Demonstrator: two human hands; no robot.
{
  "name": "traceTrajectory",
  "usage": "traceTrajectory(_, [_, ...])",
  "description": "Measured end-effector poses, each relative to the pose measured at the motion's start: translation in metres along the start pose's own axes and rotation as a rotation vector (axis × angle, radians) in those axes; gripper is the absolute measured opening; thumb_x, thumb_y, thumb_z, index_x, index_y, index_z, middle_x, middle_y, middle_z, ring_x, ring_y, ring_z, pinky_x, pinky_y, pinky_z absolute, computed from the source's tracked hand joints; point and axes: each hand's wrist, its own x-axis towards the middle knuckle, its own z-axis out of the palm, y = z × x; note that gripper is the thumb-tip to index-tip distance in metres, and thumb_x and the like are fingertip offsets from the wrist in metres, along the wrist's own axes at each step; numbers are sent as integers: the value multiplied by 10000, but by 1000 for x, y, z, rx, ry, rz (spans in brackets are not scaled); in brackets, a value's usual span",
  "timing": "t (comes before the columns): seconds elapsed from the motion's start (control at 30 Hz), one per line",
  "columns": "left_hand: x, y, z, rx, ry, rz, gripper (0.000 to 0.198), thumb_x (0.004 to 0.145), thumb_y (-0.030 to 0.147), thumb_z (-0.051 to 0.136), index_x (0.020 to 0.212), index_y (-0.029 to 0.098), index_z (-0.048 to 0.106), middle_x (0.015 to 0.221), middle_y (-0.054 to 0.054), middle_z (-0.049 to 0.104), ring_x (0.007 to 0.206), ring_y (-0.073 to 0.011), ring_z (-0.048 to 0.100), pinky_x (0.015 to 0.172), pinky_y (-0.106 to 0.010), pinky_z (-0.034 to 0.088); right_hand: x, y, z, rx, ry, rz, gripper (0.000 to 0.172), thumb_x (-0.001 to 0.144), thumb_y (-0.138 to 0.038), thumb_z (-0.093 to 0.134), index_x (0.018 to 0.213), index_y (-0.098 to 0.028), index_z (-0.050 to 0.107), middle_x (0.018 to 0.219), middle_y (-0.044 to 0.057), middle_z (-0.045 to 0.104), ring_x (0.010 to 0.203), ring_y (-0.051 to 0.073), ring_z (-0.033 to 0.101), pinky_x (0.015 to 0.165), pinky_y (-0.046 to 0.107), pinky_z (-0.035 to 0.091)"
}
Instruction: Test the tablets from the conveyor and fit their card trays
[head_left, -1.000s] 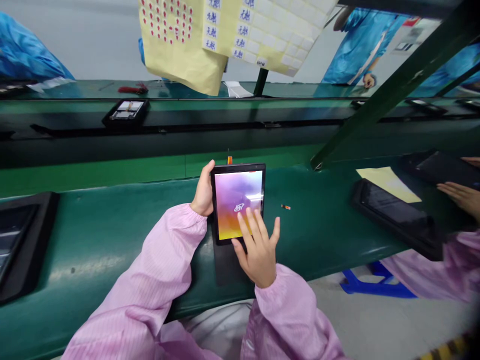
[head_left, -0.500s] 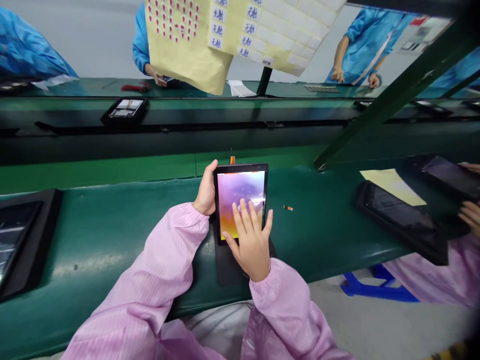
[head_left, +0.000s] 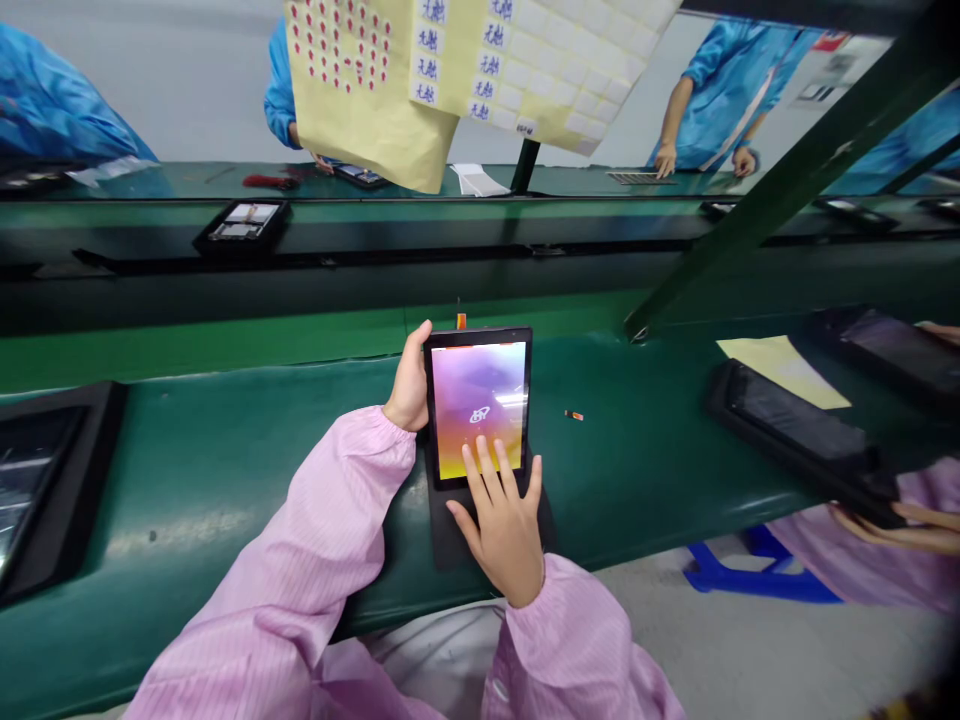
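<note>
A lit tablet with a purple-to-yellow screen and a white logo stands tilted up toward me at the middle of the bench. My left hand grips its left edge, the thumb along the upper side. Over the lower part of the screen lies my right hand, fingers spread, the tips at the glass. A dark flat pad shows below the tablet, partly hidden by my right hand. Behind the top edge a small orange strip sticks up.
A small orange-and-white piece lies right of the tablet. Further right are a yellow paper and a dark tablet in a tray, with a co-worker's hands at its near end. Another tray sits left. A green post slants up at right.
My right hand has slid down the screen, uncovering the white logo. My left hand keeps its hold. At right, the co-worker's hands have moved to the near end of the dark tablet's tray.
</note>
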Motion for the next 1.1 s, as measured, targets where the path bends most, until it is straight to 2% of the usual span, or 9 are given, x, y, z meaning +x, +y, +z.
traceTrajectory(0.27, [-2,2,-1,53,-24,-20,555,796,631,469,946,150,702,798,-88,731,779,-297,698,698,-384,544,-4,-1,-2,36,57,-18,563,979,-413,397,1484,-179,318,1463,83,472,1362,236,408,1178,547,-53])
traceTrajectory(0.37, [-1,3,-3,50,-29,-19,553,805,616,454,935,138,700,758,-86,725,734,-282,696,684,-373,541,-1,2,-7,84,182,-22,553,979,-360,410,1490,-181,304,1421,108,522,1345,238,440,1180,558,41])
traceTrajectory(0.5, [-2,5,-1,-7,6,19,562,795,621,455,898,127,701,725,-99,717,713,-278,694,679,-366,538,13,10,-21,96,353,45,555,973,-309,420,1498,-187,289,1402,141,536,1335,277,459,1153,601,141])
traceTrajectory(0.63, [-10,10,7,-129,71,165,565,786,616,453,896,120,698,791,-111,725,712,-256,691,683,-335,531,33,16,-39,87,458,104,537,977,-291,402,1494,-189,305,1439,152,491,1348,303,441,1140,629,162])
traceTrajectory(0.83, [-34,20,29,-382,177,483,491,804,560,427,879,155,693,783,-48,707,744,-199,676,722,-281,515,54,9,-60,116,589,121,537,975,-294,398,1494,-194,308,1490,130,429,1370,318,407,1143,636,156])
traceTrajectory(1.0, [-54,24,45,-422,247,761,446,825,548,385,832,202,667,781,-23,682,816,-195,662,766,-276,507,76,-15,-72,158,548,85,577,986,-338,368,1519,-169,229,1479,147,439,1385,303,386,1152,619,135])
traceTrajectory(1.1, [-62,26,47,-299,315,813,474,793,608,348,835,235,637,795,-26,663,903,-225,645,804,-302,503,98,-37,-79,198,520,31,599,993,-414,305,1523,-150,214,1508,145,393,1395,304,367,1161,612,99])
